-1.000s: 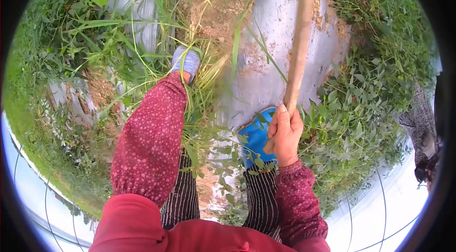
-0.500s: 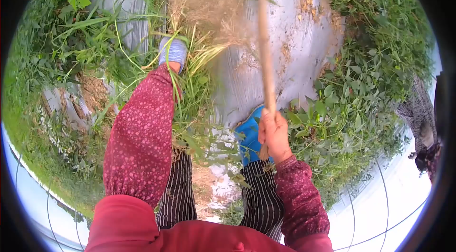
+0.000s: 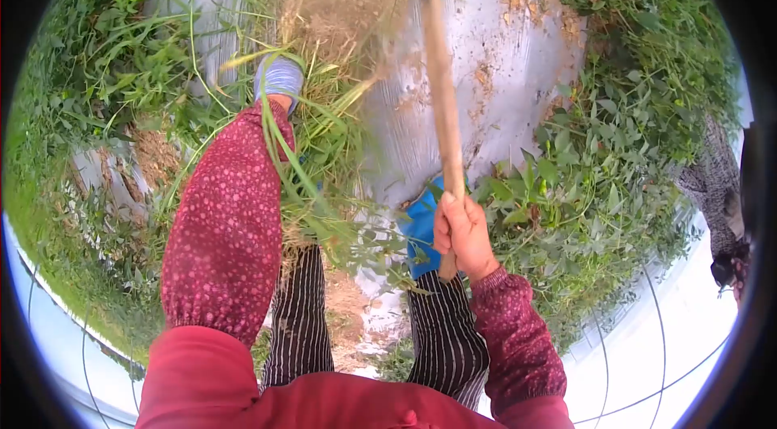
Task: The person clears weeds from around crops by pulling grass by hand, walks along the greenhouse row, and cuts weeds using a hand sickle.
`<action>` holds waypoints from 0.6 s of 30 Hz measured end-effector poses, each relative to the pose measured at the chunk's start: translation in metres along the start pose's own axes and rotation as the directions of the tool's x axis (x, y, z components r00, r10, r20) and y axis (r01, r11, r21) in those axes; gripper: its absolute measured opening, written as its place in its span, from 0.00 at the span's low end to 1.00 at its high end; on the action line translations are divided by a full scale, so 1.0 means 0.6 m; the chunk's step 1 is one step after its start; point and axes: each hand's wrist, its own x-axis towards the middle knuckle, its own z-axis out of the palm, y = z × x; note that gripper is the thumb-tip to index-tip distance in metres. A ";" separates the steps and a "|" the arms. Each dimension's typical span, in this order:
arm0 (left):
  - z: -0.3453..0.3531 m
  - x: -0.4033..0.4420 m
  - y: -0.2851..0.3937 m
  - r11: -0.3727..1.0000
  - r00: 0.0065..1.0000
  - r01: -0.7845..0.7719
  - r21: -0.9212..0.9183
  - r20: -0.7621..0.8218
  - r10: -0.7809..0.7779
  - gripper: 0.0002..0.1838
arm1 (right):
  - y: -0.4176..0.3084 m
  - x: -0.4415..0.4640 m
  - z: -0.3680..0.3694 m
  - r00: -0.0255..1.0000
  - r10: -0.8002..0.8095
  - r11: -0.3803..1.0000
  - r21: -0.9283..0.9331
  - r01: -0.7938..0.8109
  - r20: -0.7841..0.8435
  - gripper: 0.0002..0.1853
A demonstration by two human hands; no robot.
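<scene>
My left hand (image 3: pixel 279 79), in a blue-grey knit glove, is closed around a bunch of long green grass (image 3: pixel 328 109). Its fingers are partly covered by blades of grass that hang down past the sleeve. In my bare right hand (image 3: pixel 465 233) is the lower part of the wooden handle of a sickle (image 3: pixel 443 89). The handle points up and away from me, its butt showing below my fist. At its far end the dark metal head is cut off by the top of the view, so the blade's full shape is hidden. Dry, blurred roots and soil (image 3: pixel 348 4) lie beyond my left hand.
Silvery plastic mulch (image 3: pixel 514 57) covers the ground, with scattered soil. Leafy plants (image 3: pixel 599 162) grow on both sides. A blue boot (image 3: pixel 421 231) stands below the handle. Another person's grey patterned sleeve (image 3: pixel 712 178) shows at the far right.
My left hand has moved a little left with the grass. The sickle's head has swung left, and my right hand has dropped slightly, still around the handle.
</scene>
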 end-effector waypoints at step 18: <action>-0.016 -0.166 0.250 0.850 0.984 0.137 -0.508 0.166 -0.059 0.12 | 0.024 -0.036 -0.091 0.973 -0.038 0.999 -0.026 0.033 -0.228 0.13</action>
